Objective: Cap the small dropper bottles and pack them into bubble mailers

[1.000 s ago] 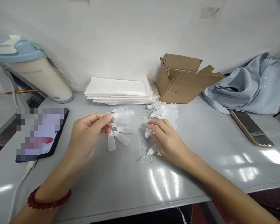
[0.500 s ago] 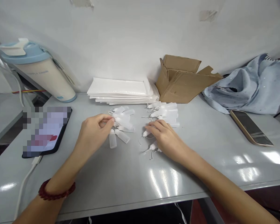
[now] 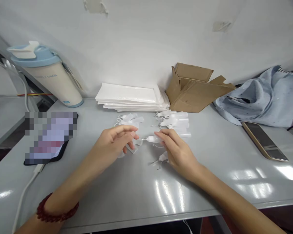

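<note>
My right hand (image 3: 179,152) pinches a small translucent needle-tip bottle (image 3: 152,139) by its body. The bottle lies roughly level, its thin needle pointing left. Just left of that needle is my left hand (image 3: 117,141), thumb and index finger pressed together; whatever they hold is hidden. Behind and under my left hand lies a loose group of similar bottles (image 3: 137,120), partly covered. A second group of bottles (image 3: 178,122) lies beyond my right hand, needles to the left. Another bottle (image 3: 163,156) shows beside my right hand's palm, mostly hidden.
White padded envelopes (image 3: 127,92) are stacked against the wall, beside an open cardboard box (image 3: 192,94). A tumbler (image 3: 51,78) and a charging phone (image 3: 53,136) stand left. Another phone (image 3: 263,141) and a light blue cloth (image 3: 261,97) lie right.
My left hand has moved right, from the left group toward the needle of the bottle in my right hand. My right hand has drawn that bottle slightly clear, its needle now pointing left.
</note>
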A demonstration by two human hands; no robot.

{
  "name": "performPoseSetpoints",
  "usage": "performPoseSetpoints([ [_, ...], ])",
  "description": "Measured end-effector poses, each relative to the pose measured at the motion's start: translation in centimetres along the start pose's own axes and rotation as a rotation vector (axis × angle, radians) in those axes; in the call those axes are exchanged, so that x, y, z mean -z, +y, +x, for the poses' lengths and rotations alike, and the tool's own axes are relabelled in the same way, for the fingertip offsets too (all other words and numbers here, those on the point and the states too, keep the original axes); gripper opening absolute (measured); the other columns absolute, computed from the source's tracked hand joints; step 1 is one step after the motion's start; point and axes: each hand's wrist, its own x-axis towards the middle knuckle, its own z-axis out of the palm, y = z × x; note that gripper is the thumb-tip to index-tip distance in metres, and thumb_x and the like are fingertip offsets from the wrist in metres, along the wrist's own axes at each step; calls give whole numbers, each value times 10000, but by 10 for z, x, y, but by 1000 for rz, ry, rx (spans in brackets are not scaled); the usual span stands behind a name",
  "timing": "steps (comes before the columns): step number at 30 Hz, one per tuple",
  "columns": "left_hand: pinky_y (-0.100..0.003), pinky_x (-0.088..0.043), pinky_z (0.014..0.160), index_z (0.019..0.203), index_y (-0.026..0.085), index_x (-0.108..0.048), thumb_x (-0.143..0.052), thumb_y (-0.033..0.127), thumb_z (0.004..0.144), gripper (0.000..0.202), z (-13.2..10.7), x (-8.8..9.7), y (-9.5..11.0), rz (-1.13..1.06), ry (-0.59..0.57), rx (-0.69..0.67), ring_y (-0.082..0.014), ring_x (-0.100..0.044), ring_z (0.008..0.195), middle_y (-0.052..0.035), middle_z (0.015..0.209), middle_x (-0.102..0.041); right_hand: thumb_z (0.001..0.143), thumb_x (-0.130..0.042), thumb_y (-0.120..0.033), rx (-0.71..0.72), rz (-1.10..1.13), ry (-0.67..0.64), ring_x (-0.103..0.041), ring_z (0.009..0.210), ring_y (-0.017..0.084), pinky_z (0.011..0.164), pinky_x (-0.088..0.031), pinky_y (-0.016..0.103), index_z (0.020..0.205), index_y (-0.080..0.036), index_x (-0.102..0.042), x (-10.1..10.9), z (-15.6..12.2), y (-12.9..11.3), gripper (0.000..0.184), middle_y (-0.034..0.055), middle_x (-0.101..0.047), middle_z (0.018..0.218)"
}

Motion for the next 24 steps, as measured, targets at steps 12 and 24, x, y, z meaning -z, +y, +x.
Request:
performPoseSetpoints([
  [12,-262,-461,561,980,204,-654,-558,375,857,232,-2,2,2,-188,-35,56,-122,-563,582,-12,791,-669,856,-334,27,-11,55,169,-553,982,212,771,-535,396,1261,-233,-458,11,5,-10,497,106,-511,1063],
  [24,-251,-428,554,755,192,-684,-529,439,872,314,0,0,4,-157,-127,57,-129,-538,610,-17,737,-646,840,-322,45,-6,55,156,-539,996,212,767,-534,398,1250,-218,-472,10,4,-7,510,115,-496,1082],
])
